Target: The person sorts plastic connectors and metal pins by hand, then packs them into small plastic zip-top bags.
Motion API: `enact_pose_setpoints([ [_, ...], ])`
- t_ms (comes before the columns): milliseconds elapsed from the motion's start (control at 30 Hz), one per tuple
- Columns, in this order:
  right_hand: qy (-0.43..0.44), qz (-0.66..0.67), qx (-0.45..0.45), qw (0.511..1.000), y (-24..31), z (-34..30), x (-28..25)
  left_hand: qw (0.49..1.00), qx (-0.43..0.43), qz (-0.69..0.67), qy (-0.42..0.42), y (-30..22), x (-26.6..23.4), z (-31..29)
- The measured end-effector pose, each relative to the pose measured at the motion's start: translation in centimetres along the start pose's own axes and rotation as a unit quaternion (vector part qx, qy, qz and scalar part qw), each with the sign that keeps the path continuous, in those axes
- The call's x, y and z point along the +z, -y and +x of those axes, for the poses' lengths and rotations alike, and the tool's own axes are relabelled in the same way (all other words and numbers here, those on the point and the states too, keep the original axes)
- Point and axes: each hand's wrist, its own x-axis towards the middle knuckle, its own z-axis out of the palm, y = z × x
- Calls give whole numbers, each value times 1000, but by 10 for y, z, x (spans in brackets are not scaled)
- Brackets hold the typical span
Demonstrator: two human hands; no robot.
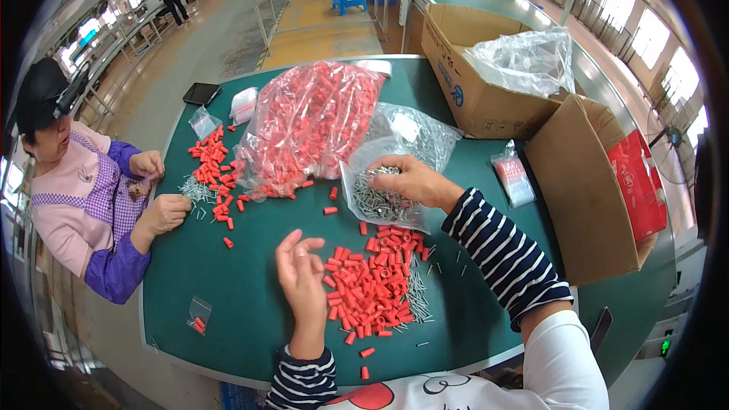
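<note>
My right hand (414, 182) reaches into the mouth of a clear plastic bag of grey screws (372, 201), its fingers curled down over the screws; the fingertips are partly hidden. My left hand (302, 277) hovers over the table, palm turned inward, fingers loosely bent and apart, with nothing in it. Just right of it lies a pile of red plastic sleeves (372, 288), small hollow caps. Loose screws (418, 296) are scattered along that pile's right side.
A large bag of red sleeves (311, 121) lies mid-table. Cardboard boxes (501, 106) stand at the right, near a pack of small clear bags (513, 176). At the left, a co-worker's hands (163, 212) are by another pile. A small filled bag (199, 314) lies front left.
</note>
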Motion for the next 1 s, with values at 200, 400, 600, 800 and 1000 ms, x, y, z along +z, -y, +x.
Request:
enact_pose_setpoints([
  [200, 21, 125, 25, 992, -7, -46, -6, 977, -132, -165, -42, -17, -20, -20],
  [400, -177, -168, -237, 940, -87, -110, 13, 980, -135, -147, 17, -20, 10, -30],
  [600, -243, -409, -228, 849, -88, -134, 53, 977, -155, -105, 105, -26, 36, -29],
  [800, -228, -438, -246, 834, -70, -155, 47, 981, -152, -45, 115, -18, 54, -37],
  [1000, -221, 2, -256, 941, -58, -155, 54, 973, -121, -29, 196, -12, 72, -47],
])
